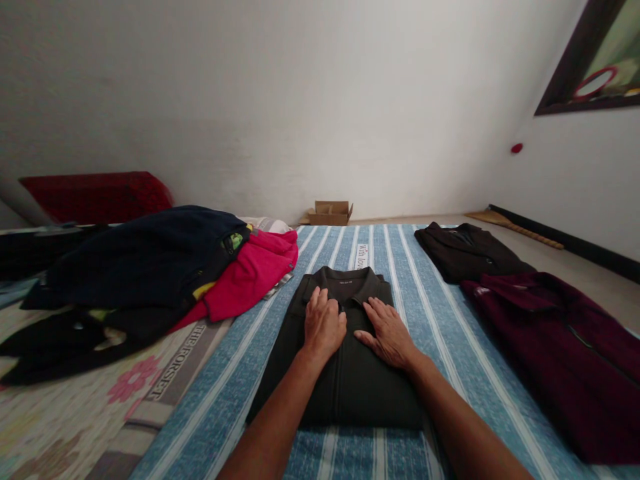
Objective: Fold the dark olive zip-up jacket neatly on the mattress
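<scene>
A dark green-black zip jacket (360, 400) lies folded in a neat rectangle before me, front side up, its collar (345, 275) at the far end. My left hand (323, 323) rests on its upper left front, just below the collar. The fingers there are bent, and the thumb and curled index finger close on the fabric beside the zip. On the upper right front lies my right hand (387, 330), palm down and flat, with its thumb out to the side. Its fingertips touch the cloth near the right collar point.
A blue-and-white striped sheet (270, 373) is under the jacket. To the right lie a folded dark brown garment (465, 250) and a folded maroon garment (555, 360). Loose navy clothes (150, 253) and a pink garment (255, 273) are heaped left. A cardboard box (330, 213) stands by the wall.
</scene>
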A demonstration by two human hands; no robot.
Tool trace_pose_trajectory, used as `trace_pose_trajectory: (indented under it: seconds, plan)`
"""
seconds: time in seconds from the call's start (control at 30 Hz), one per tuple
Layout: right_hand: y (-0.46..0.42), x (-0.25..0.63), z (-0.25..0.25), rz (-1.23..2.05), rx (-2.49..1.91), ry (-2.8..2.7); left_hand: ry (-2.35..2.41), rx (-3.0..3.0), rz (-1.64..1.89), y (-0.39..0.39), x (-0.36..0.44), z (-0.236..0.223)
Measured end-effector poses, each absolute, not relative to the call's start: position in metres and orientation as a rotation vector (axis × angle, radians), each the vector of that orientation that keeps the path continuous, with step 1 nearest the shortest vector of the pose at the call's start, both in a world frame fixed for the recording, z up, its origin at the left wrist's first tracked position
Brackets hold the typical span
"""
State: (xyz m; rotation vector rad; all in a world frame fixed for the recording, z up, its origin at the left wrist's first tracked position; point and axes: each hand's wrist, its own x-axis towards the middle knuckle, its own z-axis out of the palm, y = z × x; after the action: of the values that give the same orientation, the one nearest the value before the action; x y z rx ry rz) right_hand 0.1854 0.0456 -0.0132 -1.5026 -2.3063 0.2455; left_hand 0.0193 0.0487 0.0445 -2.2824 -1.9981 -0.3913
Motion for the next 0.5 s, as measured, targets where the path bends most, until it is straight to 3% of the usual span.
trace_pose_trajectory:
  seconds: [0.5]
  plan:
    - [0.049,0.187,-0.010,0.239,-1.504,-2.301,-1.982,-2.284,-0.374,0.058,0.021,0.033]
